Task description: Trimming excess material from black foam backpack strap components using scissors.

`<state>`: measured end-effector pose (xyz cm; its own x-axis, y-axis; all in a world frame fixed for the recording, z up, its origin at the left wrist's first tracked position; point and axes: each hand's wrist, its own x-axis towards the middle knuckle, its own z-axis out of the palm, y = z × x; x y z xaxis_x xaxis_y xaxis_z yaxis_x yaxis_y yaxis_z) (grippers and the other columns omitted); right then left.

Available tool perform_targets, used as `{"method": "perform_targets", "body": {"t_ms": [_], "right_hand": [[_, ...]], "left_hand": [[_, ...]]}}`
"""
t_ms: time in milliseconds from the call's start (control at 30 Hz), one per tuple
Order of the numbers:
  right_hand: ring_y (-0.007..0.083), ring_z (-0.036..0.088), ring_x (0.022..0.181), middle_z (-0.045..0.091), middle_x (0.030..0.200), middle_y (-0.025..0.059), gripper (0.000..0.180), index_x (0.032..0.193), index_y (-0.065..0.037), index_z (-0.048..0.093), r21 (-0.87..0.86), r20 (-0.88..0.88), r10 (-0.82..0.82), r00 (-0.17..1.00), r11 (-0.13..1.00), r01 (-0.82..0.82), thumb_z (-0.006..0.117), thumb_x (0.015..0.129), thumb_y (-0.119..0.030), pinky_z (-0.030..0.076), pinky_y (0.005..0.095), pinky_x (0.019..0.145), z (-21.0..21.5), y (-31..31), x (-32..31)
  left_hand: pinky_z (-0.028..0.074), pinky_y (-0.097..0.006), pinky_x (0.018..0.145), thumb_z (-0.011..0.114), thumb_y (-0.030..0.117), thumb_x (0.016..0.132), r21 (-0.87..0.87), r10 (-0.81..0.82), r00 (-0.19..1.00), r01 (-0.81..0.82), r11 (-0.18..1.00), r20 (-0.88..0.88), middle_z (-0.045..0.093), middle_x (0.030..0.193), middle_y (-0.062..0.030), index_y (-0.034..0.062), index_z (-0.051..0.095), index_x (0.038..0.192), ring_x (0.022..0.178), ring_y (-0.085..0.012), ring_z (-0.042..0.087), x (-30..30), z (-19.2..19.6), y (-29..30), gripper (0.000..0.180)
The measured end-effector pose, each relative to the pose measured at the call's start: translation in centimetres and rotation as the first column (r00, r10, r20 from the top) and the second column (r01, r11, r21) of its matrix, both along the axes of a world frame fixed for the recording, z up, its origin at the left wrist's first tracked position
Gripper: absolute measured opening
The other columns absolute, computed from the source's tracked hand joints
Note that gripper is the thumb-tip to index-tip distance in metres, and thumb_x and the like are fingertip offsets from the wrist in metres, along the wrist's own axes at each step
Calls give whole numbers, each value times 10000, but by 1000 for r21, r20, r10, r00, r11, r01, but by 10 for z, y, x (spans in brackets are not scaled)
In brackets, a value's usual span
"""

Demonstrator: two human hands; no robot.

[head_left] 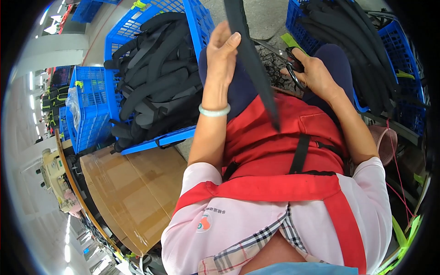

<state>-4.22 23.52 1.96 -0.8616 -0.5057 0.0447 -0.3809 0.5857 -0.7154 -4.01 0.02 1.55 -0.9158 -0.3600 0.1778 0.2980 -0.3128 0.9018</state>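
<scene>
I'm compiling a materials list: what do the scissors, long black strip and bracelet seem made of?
Scissors: likely metal blades, by grey sheen; glossy black handles, probably plastic.
Black strip: dull, unreflective, so perhaps fabric or foam.
Bracelet: smooth, pale, glossy, so perhaps stone or glass.

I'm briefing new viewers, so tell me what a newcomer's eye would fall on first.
The red apron, in the middle, stands out most. Above it, the left hand holds a dark strip and the right hand scissors. At upper left, a blue crate is heaped with dark pieces.
</scene>
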Motion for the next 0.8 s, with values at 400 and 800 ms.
{"method": "perform_targets", "body": {"t_ms": [400, 800], "right_hand": [[447, 567, 786, 589, 768, 236, 254, 975, -30, 461, 39, 77, 39, 996, 998, -42, 609, 881, -214, 443, 449, 646, -9, 5, 2], [453, 585, 827, 598, 829, 265, 267, 1025, -9, 459, -38, -22, 91, 996, 995, -92, 586, 845, -160, 437, 462, 689, -4, -6, 3]], "left_hand": [[523, -311, 789, 705, -44, 775, 374, -495, 863, 429, 822, 97, 676, 911, -75, 18, 645, 956, 830, -177, 656, 11, -1, -9, 201], [517, -298, 792, 733, -50, 763, 274, -445, 891, 408, 871, 88, 684, 886, -60, 34, 659, 928, 819, -159, 653, 17, -4, -1, 200]]}}
